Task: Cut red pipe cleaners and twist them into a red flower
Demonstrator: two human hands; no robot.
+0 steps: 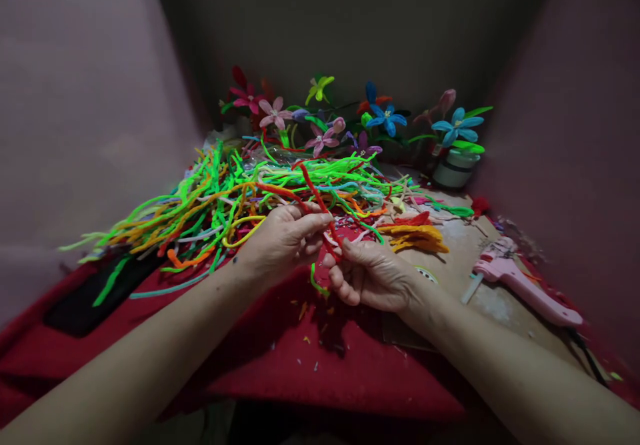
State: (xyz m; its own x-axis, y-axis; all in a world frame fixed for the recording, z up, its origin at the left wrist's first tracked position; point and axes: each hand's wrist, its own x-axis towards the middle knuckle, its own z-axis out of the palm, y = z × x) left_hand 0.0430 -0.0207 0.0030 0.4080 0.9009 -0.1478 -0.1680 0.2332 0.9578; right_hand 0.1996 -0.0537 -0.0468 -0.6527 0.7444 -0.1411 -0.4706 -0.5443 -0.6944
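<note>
Near the middle of the view, my left hand (287,237) pinches a red pipe cleaner (314,188) between thumb and fingers. The pipe cleaner's free end sticks up and away, above the heap. My right hand (373,273) holds its lower part between thumb and forefinger, with the other fingers curled below. A second red strand (280,191) runs toward my left fingers; whether it is the same piece I cannot tell. Behind both hands lies a loose heap of pipe cleaners (210,198), mostly green, yellow and orange.
Pipe-cleaner flowers (387,119) stand at the back, some near a grey jar (456,168). To the right, a pink glue gun (530,288) rests on cardboard (465,231), near folded orange pieces (417,238). A black flat object (83,305) lies left on the red cloth (280,371).
</note>
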